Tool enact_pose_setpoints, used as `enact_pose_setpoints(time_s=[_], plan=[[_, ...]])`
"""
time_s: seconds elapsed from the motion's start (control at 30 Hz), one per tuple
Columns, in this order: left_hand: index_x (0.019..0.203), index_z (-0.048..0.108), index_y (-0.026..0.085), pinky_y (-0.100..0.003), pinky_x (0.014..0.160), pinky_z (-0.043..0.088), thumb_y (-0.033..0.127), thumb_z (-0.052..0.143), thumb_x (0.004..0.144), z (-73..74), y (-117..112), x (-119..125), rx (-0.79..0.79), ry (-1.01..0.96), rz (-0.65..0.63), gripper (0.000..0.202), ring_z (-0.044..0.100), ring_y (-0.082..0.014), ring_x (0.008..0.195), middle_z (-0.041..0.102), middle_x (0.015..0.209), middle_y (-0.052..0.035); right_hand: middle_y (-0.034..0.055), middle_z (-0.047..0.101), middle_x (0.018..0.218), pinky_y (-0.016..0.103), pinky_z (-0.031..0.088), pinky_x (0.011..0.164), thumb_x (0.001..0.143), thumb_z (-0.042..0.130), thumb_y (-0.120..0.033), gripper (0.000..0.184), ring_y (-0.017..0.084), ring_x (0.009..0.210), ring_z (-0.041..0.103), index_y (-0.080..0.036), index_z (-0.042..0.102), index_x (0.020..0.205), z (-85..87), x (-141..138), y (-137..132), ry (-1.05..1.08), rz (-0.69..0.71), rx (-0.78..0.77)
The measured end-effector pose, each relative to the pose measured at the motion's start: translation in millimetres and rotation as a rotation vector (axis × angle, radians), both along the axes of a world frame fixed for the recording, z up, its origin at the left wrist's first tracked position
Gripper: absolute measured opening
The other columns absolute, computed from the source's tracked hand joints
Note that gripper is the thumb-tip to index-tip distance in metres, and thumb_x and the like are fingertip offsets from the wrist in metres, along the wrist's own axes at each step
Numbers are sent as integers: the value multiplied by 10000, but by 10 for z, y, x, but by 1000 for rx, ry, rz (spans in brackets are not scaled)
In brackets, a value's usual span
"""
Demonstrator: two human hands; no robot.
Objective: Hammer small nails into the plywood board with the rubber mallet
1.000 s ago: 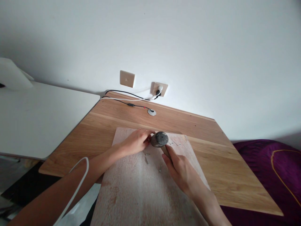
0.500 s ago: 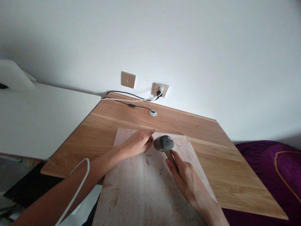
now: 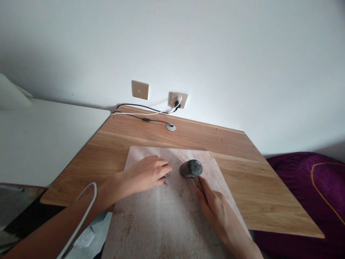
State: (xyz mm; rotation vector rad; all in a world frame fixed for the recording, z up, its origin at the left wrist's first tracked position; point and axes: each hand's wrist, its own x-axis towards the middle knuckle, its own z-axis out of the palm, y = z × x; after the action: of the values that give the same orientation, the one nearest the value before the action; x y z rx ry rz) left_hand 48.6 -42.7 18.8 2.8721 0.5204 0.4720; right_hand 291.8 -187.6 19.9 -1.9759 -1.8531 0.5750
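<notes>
Holding the hammer [image 3: 191, 169] over the board [image 3: 145, 223]: right hand [image 3: 217, 212], fingers clamped round the wooden handle [image 3: 198, 184]. Left hand [image 3: 151, 172]: fingers curled near nails [image 3: 181, 192]; cannot tell whether they pinch one. Board lies on table [image 3: 266, 190].

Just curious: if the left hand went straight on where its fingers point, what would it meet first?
The left hand would probably meet the dark hammer head, whose handle the right hand grips. Depth is unclear: the head may sit above that line, and a nail near the fingertips might be brushed first.
</notes>
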Motion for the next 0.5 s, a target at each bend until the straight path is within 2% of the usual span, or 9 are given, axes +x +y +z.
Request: enact_pose_setpoints(time_s=[0.17, 0.3, 0.5], plan=[[973, 635, 193, -307, 827, 523, 29, 592, 912, 23, -39, -23, 25, 34, 13, 180, 682, -200, 838, 688, 856, -29, 118, 795, 852, 368, 571, 677, 1083, 293, -523, 553, 296, 756, 775, -144, 570, 1375, -22, 9, -5, 16, -6, 19], [1112, 659, 197, -283, 775, 522, 42, 564, 918, 9, 109, -83, -35, -38, 104, 265, 690, -188, 854, 711, 980, -41, 122, 795, 837, 378, 583, 676, 1081, 293, -536, 577, 299, 739, 774, -130, 574, 1380, -16, 16, -4, 3, -1, 23], [1095, 673, 213, -258, 740, 513, 41, 552, 920, -40, 276, -118, -158, -168, 156, 273, 688, -156, 804, 724, 955, -17, 170, 807, 984, 408, 598, 763, 1083, 305, -503, 557, 321, 899, 787, -127, 553, 1411, -26, 37, -19, -8, 11, 10]])
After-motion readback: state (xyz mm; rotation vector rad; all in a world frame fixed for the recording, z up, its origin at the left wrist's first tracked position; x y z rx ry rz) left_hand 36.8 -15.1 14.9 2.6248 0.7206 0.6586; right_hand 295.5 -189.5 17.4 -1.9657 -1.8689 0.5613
